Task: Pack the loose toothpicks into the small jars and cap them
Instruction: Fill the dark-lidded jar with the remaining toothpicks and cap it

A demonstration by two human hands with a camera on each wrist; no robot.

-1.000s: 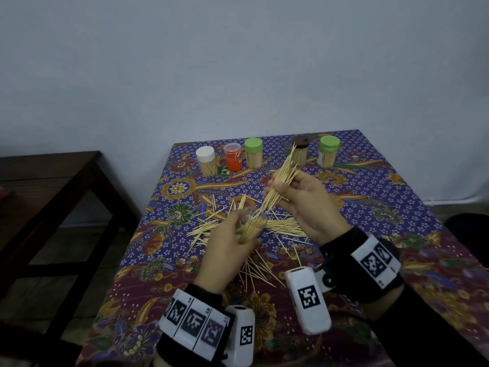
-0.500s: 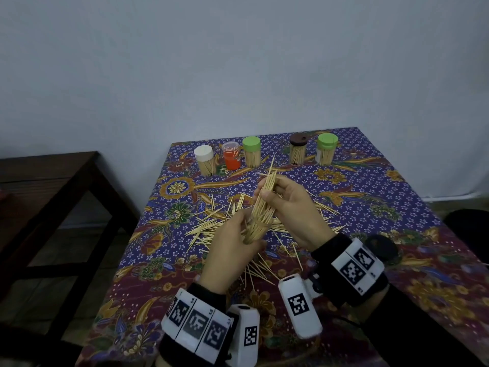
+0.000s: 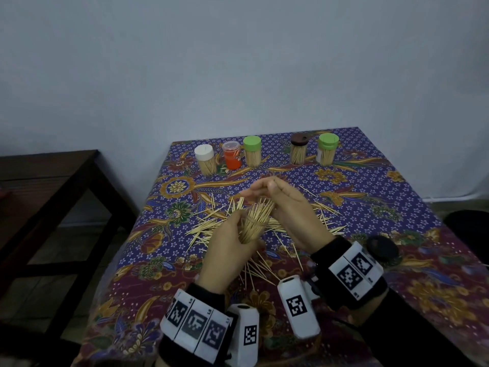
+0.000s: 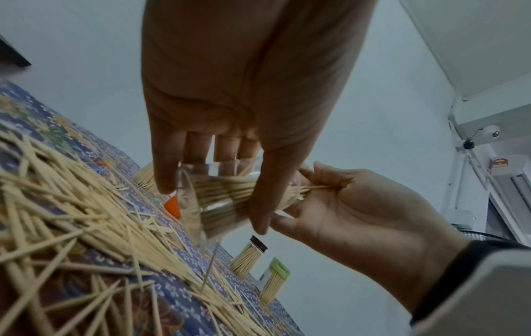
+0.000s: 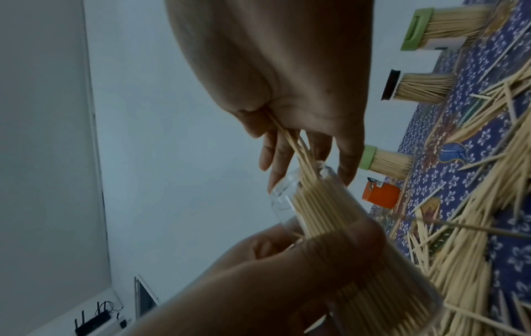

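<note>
Above the middle of the patterned tablecloth [image 3: 370, 197], my left hand [image 3: 227, 250] wraps round a clear jar [image 3: 252, 227], held tilted and lifted off the cloth, already crammed with toothpicks. My right hand [image 3: 288, 207] sits at the jar's mouth, fingers loosely extended, with a last few sticks [image 5: 290, 138] trapped between thumb and palm and running down into the opening. I judge this as the filling step, nearly finished for this jar. Plenty of loose toothpicks [image 3: 211, 221] lie on the cloth under and round my hands, and five capped jars [image 3: 252, 154] stand in a row at the far edge. Next I need to seat the protruding tips level below the rim, keeping the jar steady, then find its cap, which I cannot see from here.
</note>
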